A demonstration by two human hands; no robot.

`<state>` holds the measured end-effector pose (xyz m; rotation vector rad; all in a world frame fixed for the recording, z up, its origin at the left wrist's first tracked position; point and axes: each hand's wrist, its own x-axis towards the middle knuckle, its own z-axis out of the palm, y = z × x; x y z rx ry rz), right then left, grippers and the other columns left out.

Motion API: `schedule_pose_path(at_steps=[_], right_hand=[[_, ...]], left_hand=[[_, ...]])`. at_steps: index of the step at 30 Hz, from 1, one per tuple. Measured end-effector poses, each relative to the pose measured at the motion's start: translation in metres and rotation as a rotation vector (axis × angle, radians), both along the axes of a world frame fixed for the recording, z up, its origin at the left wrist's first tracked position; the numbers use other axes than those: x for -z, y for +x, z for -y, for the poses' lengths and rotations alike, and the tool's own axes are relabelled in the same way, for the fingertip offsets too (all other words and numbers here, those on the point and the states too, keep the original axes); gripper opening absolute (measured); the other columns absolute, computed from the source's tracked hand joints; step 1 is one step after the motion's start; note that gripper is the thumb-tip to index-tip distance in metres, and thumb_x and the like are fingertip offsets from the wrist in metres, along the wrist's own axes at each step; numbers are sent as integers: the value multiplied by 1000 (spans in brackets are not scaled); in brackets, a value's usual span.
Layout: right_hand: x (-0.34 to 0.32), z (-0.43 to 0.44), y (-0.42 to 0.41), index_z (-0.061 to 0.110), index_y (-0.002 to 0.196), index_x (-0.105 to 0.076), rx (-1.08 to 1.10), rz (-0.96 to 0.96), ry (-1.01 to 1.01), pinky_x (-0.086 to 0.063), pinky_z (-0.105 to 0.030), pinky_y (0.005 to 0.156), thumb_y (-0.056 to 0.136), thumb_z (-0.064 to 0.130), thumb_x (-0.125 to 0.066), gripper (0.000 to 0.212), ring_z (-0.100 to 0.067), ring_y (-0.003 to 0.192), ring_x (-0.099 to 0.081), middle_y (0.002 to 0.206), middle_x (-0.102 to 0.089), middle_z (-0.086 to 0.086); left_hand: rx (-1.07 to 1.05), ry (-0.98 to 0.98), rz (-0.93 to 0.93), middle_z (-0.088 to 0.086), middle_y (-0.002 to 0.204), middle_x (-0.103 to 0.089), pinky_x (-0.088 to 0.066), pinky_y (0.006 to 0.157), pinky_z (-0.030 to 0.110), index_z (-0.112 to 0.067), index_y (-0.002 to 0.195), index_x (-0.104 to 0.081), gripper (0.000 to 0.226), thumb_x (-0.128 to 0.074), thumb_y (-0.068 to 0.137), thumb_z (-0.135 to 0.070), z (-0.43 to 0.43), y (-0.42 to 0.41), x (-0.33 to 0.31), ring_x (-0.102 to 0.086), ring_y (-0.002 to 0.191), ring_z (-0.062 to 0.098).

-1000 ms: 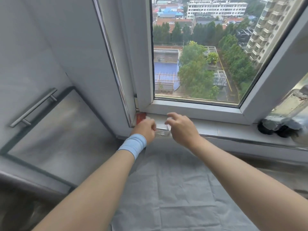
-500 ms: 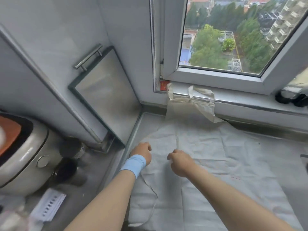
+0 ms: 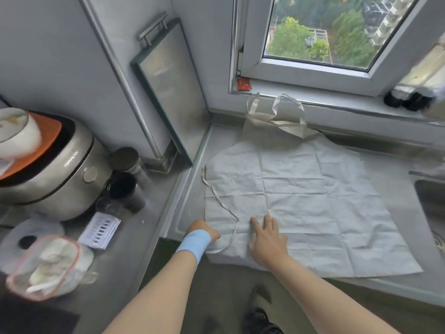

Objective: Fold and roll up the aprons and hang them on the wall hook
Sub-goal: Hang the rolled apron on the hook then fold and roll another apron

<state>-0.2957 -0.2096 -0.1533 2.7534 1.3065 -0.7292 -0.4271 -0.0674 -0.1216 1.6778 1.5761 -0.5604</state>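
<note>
Low in the frame, the left hand (image 3: 204, 233) is curled at the near left edge of the apron (image 3: 313, 201); whether cloth is pinched cannot be told. The right hand (image 3: 267, 239) is laid flat on it, fingers (image 3: 257, 226) spread, nothing held. The apron is spread over the surface (image 3: 385, 165). A loose tie (image 3: 222, 204) could be trapped in a fold; farther up, the neck loop (image 3: 277, 112), draped against the sill (image 3: 337, 100), could be snagged.

Open counter (image 3: 385, 169) right of apron (image 3: 301, 196); rice cooker (image 3: 60, 174) and canisters (image 3: 127, 179) at left
</note>
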Motion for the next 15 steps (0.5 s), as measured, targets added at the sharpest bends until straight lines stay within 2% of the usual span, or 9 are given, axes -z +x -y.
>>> schedule_pose_path(at_steps=[3,7,9,12,15], right_hand=[[6,16,5,37,153,-7,-27,-15,-68,-23,-61,109,92,45,-40,70,-31,150,8,163,8,-6],[9,20,18,39,154,7,-106,-47,-86,-7,-63,115,95,49,-37,74,-29,149,20,162,21,-5],[10,13,28,40,154,9,-128,-64,-94,-5,-63,115,96,49,-37,75,-28,149,22,162,24,-4],[8,-5,42,41,154,2,-145,-65,-46,-12,-60,115,94,48,-39,73,-27,151,13,164,14,-3],[4,-15,54,37,150,-26,-155,25,71,-27,-46,109,91,37,-48,63,-28,144,-21,156,-25,-6]], left_hand=[[42,45,-61,8,107,-62,-52,82,32,-9,110,-62,30,-59,85,-25,3,4,0,-62,96,30],[35,122,-45,12,115,-65,-52,88,37,-7,110,-64,26,-45,93,-15,-2,15,10,-63,102,34],[41,173,-41,13,118,-64,-51,88,36,-7,111,-65,29,-42,94,-13,-8,24,13,-62,105,34],[6,284,-7,14,129,-58,-47,94,39,-7,122,-58,35,-39,94,-13,-24,38,13,-57,116,34],[-89,333,34,17,136,-52,-43,97,43,-4,132,-44,37,-43,97,-15,-40,44,12,-52,122,37]])
